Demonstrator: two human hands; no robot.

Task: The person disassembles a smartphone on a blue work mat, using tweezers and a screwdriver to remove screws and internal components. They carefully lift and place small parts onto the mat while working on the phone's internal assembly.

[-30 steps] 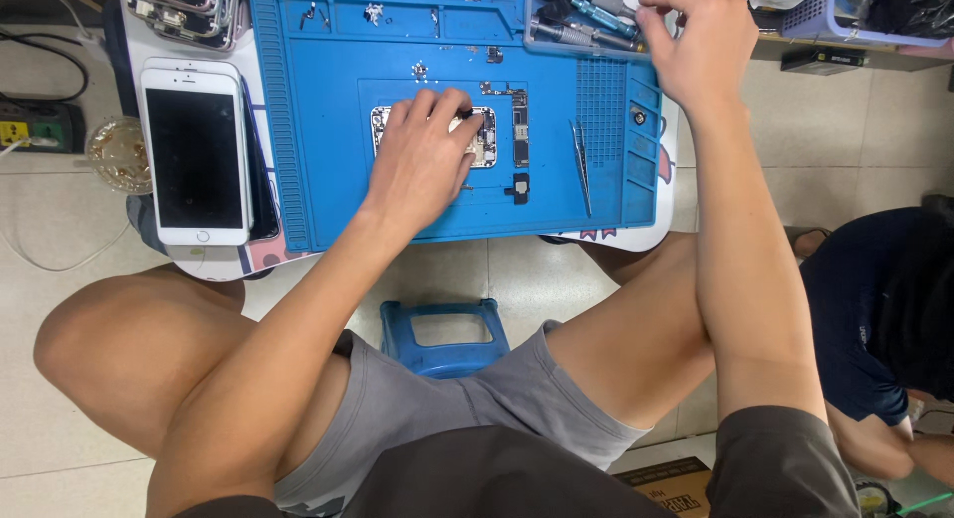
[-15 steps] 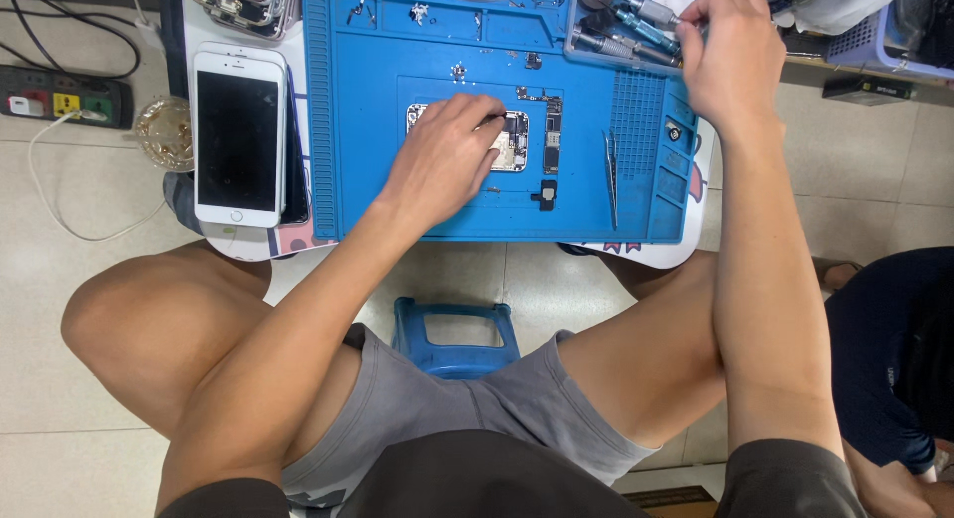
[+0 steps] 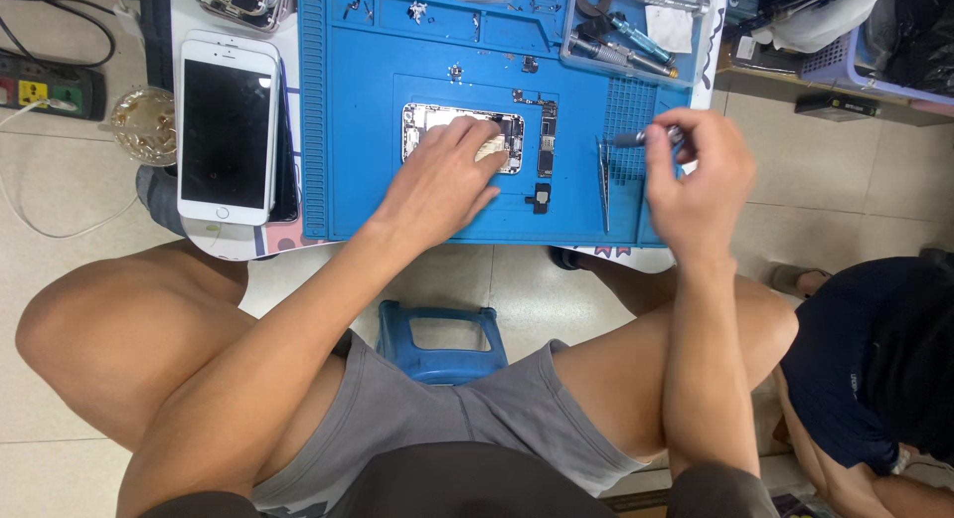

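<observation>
Blue silicone mat is covering the surface, keeping loose parts in place. Left hand fingers are pressing flat, spread, on the opened phone chassis, steadying it. Right hand fingers are pinching a small screwdriver just right of the chassis.

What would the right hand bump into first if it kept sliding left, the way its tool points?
Probably the tweezers lying on the blue mat, just left of the right hand and its screwdriver. Height above the mat is hard to judge, so it might pass over them.
</observation>
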